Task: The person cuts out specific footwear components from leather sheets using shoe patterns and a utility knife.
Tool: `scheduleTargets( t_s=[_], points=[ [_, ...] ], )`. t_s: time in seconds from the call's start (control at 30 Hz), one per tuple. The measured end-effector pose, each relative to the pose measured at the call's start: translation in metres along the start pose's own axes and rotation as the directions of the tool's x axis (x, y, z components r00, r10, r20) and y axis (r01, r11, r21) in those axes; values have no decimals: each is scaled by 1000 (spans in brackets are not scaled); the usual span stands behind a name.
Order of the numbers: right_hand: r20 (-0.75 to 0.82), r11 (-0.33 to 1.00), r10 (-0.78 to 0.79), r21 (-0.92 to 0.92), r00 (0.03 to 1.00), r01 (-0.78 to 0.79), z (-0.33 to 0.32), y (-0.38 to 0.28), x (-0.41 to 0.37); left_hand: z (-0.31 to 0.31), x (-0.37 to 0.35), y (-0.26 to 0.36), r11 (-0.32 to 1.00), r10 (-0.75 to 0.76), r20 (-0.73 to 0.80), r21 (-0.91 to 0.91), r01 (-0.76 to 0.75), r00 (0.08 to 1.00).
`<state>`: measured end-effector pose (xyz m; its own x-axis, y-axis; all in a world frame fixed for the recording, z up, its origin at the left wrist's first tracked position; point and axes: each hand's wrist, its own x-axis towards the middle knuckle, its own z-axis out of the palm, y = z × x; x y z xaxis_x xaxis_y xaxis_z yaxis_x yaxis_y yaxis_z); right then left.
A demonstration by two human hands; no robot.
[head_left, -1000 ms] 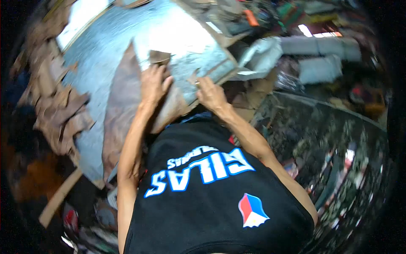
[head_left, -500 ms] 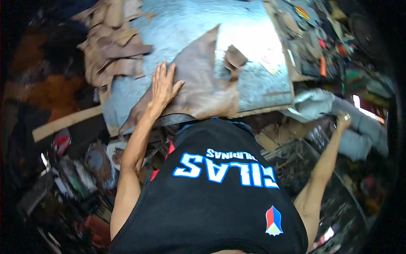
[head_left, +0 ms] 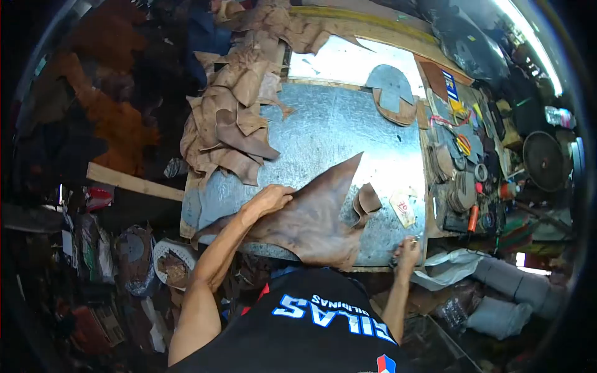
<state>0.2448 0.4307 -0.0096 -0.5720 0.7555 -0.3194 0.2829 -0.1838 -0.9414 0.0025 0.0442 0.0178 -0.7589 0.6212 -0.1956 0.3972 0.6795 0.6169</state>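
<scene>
A large brown piece of leather (head_left: pixel 314 217) with a pointed tip lies on the metal-topped board (head_left: pixel 311 133) in front of me. My left hand (head_left: pixel 268 200) is closed on its upper left edge, with the fingertips curled at the rim. A curled flap of leather (head_left: pixel 368 200) stands up at the right of the piece. Over the board's front right corner is my right hand (head_left: pixel 407 252), its fingers closed around something small and dark that I cannot make out. A marked paper pattern (head_left: pixel 402 208) lies just above that hand.
Leather scraps (head_left: pixel 233 118) are heaped on the board's left side. A grey template (head_left: pixel 390 87) lies at the back right. Tools, including yellow-handled scissors (head_left: pixel 462 144) and an orange-handled tool (head_left: pixel 473 219), crowd the right side. A wooden plank (head_left: pixel 134 180) juts out left.
My right hand has come from the grey rolls at the right to the board's front corner. My left hand, earlier flat on the leather, now has its fingers curled at the edge. The view has shifted.
</scene>
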Motion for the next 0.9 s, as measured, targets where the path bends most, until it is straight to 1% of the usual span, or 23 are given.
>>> scheduleTargets(
  t_s=[0.07,0.1,0.13,0.2,0.23,0.27,0.33,0.37,0.4,0.43,0.47,0.5,0.53,0.57,0.6,0.63,0.67,0.7,0.73,0.8,0.83,0.87,0.9],
  points=[
    [10,999,-11,-50,1000,12,4,-5,-2,-12,-1,12,996,40,102,-89,-31,994],
    [6,996,-26,-84,1000,26,10,-4,-4,-18,-2,16,989,86,79,-125,-76,993],
    [7,998,11,-57,1000,-10,5,2,2,-25,0,19,980,135,52,-157,-125,990],
    [12,997,16,70,1000,-17,-2,11,10,-41,9,25,955,212,-14,-208,-210,977],
    [23,997,10,74,1000,-11,-3,11,12,-52,15,32,924,252,-34,-290,-251,967],
    [32,998,11,67,999,-13,-4,12,13,-68,19,40,882,296,-57,-368,-296,953],
    [40,1000,10,13,999,-10,-6,14,16,-115,19,59,868,326,-44,-382,-317,944],
    [30,1000,6,-25,1000,-5,-5,12,16,-128,26,52,818,412,-159,-369,-441,897],
    [36,1000,4,-31,999,-3,-3,9,14,-160,22,60,860,288,-141,-398,-320,947],
    [34,1000,19,-2,999,-19,-1,6,13,-182,29,47,848,310,-260,-359,-390,915],
    [31,999,34,28,999,-35,0,5,11,-210,29,41,825,292,-368,-371,-427,883],
    [49,997,38,67,998,-41,-2,8,14,-240,30,32,828,210,-414,-406,-387,886],
    [46,997,39,62,998,-42,0,7,13,-264,33,18,815,92,-499,-460,-354,861],
    [31,997,51,47,998,-53,2,4,12,-293,35,5,864,41,-543,-402,-303,839],
    [15,997,64,30,998,-65,2,1,11,-310,39,-9,777,-147,-601,-562,-284,786],
    [17,998,54,15,998,-55,1,3,12,-329,39,-29,682,-100,-617,-613,-398,780],
    [15,998,62,5,998,-62,0,2,11,-348,41,-50,687,-171,-598,-642,-340,783],
    [16,998,62,9,998,-62,1,1,11,-354,43,-72,494,-207,-631,-727,-477,748],
    [17,998,60,15,998,-61,3,0,10,-358,54,-122,721,-264,-733,-582,-377,627],
    [7,998,54,-18,999,-54,6,-3,6,-333,41,-142,712,-391,-650,-662,-233,652],
    [-5,998,59,3,998,-59,7,-3,6,-320,39,-160,760,-476,-593,-649,-35,649],
    [-23,998,60,28,998,-60,7,-3,7,-305,41,-179,777,-555,-542,-609,160,631],
    [-40,998,54,39,998,-53,7,-3,7,-281,43,-197,678,-634,-478,-722,139,608]
  ],
)
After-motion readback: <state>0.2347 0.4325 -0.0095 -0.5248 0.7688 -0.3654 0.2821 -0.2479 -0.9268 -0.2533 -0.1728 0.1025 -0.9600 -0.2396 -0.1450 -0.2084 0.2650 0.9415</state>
